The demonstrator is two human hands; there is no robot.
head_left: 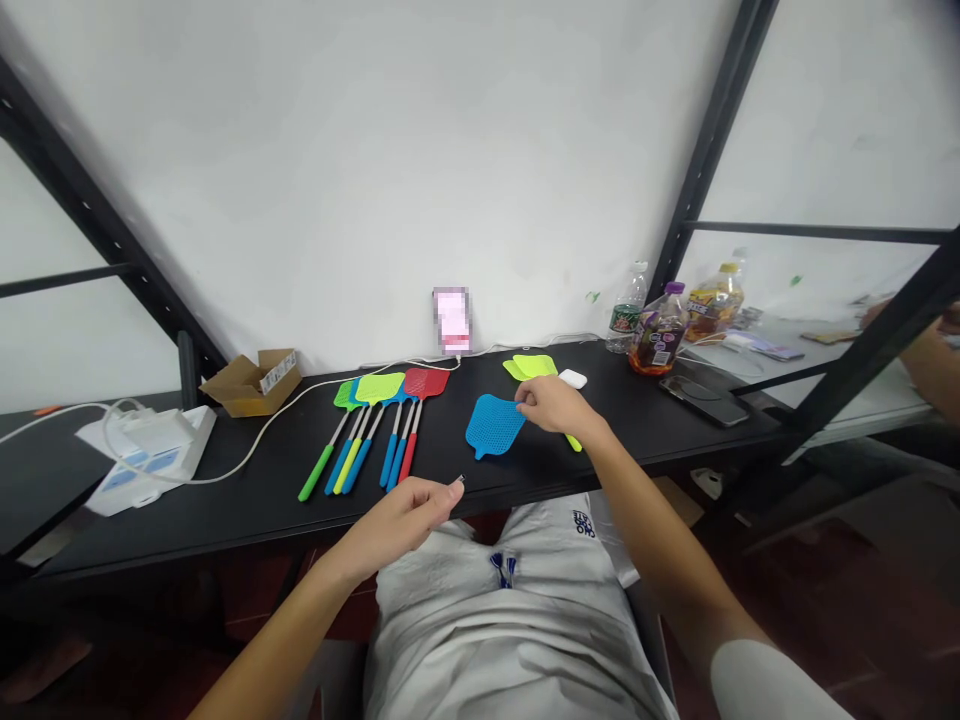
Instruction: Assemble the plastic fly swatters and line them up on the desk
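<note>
My right hand [551, 402] pinches the right corner of a blue fly swatter head [493, 426]. This perforated head is tilted above the black table, its short socket pointing down toward me; no rod shows in it. Lower and to the left, my left hand [411, 520] is closed, with a small metallic tip [461, 480] showing at the thumb; the rest of that thing is hidden. Left of the blue head lies a row of several fly swatters [381, 388] with green, blue, yellow and red heads and coloured handles. Yellow-green swatter heads [534, 366] lie beyond my right hand.
A phone [452, 322] leans on the wall, its cable running left. An open cardboard box [255, 383] and white packaging [154, 455] are at left. Bottles [660, 332] and a dark phone [703, 400] stand or lie at right, near black frame posts [701, 140].
</note>
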